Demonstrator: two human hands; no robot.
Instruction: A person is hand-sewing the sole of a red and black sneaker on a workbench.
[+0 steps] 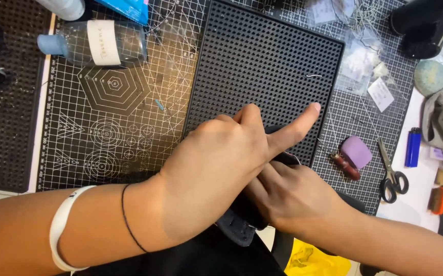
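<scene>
We see our left hand [216,163] crossing over the right, its fingers curled in and its forefinger stretched straight out across the black studded mat [262,66]. Beneath the curled fingers lies a dark leather piece [239,225], which the hand seems to press down; how firmly it grips we cannot tell, since the hand hides most of the piece. Our right hand [295,197] lies partly under the left, fingers bent and closed on the same dark leather piece at the near edge of the mat. The piece hangs over the front edge of the worktop, its stitched end showing below our wrists.

The mat rests on a gridded cutting mat [114,117]. To the right lie a purple block [355,152], a small wooden-handled tool [346,166], scissors [391,176] and a blue lighter [413,147]. At the far left a clear bottle [96,43] lies on its side.
</scene>
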